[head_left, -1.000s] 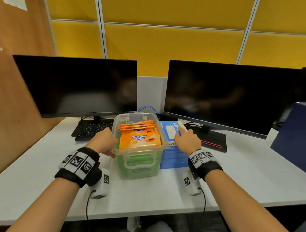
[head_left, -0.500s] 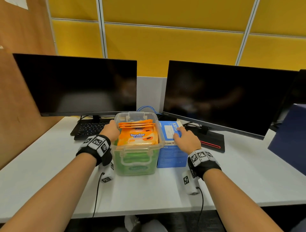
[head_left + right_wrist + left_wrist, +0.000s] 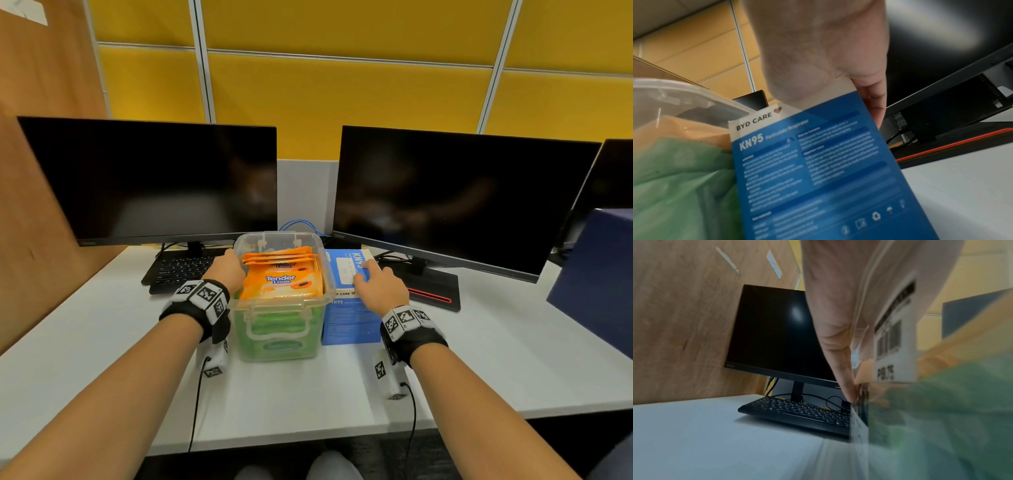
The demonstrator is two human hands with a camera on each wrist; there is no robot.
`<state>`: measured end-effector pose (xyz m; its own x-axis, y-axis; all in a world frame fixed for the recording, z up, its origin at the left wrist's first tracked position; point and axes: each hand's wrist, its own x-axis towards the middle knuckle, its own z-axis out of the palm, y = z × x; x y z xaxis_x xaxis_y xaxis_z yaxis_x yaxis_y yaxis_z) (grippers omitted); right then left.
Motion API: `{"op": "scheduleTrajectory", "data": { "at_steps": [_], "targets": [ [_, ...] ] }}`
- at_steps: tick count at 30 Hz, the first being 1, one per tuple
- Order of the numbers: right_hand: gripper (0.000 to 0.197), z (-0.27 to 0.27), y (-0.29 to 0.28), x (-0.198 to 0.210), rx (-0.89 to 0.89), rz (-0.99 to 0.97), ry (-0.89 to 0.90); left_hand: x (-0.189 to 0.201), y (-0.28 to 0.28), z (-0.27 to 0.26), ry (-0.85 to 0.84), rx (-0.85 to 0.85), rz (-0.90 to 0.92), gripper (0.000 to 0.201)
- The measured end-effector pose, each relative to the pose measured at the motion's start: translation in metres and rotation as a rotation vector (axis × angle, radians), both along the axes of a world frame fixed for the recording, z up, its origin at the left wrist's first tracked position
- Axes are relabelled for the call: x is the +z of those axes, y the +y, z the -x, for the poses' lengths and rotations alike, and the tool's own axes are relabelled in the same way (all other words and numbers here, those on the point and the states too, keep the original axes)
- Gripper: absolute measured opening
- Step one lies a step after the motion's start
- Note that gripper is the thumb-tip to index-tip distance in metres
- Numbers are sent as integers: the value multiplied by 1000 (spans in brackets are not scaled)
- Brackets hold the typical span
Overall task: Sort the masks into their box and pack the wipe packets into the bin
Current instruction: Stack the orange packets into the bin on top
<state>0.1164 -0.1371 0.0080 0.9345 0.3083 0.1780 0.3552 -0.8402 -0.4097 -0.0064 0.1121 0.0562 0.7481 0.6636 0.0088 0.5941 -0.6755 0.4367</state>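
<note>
A clear plastic bin (image 3: 283,315) stands mid-desk with orange wipe packets (image 3: 281,278) on top and green packets (image 3: 281,344) below. My left hand (image 3: 228,260) lies against the bin's left wall near the far corner. In the left wrist view one straight finger (image 3: 844,378) touches the bin wall (image 3: 900,402). A blue KN95 mask box (image 3: 349,318) stands against the bin's right side. My right hand (image 3: 371,274) rests on its top with fingers stretched. In the right wrist view the palm covers the top of the mask box (image 3: 818,170) and one finger (image 3: 873,105) hangs down its right edge. No loose masks show.
Two dark monitors (image 3: 154,178) (image 3: 459,195) stand close behind the bin and box. A black keyboard (image 3: 181,270) lies left of the bin, and a black monitor base with a red stripe (image 3: 433,291) right of the box. A dark blue block (image 3: 596,281) is at far right, a wooden partition (image 3: 37,171) at left.
The bin and mask box have slid away toward the monitors. My left hand moved from the bin's near-left corner to its far-left side. The right hand stayed on the box.
</note>
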Motion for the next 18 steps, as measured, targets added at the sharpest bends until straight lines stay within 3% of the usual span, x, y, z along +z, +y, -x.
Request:
{"op": "scheduleTrajectory", "data": {
  "at_steps": [5, 9, 11, 13, 15, 18],
  "targets": [
    [46, 5, -3, 8, 28, 50, 60, -1, -4, -2, 80, 16, -51, 42],
    [55, -8, -4, 65, 78, 389, 197, 19, -8, -2, 242, -36, -111, 57],
    [59, -17, 9, 121, 150, 413, 102, 53, -9, -9, 259, -132, -226, 56],
    [55, -28, 30, 173, 262, 277, -27, 93, -9, -28, 113, -167, -346, 57],
    [55, -42, 56, 205, 309, 160, -147, 126, -8, -57, -38, -167, -386, 62],
    [60, -75, 102, 230, 303, 179, -344, 169, -1, -105, -62, -193, -372, 65]
  ]
}}
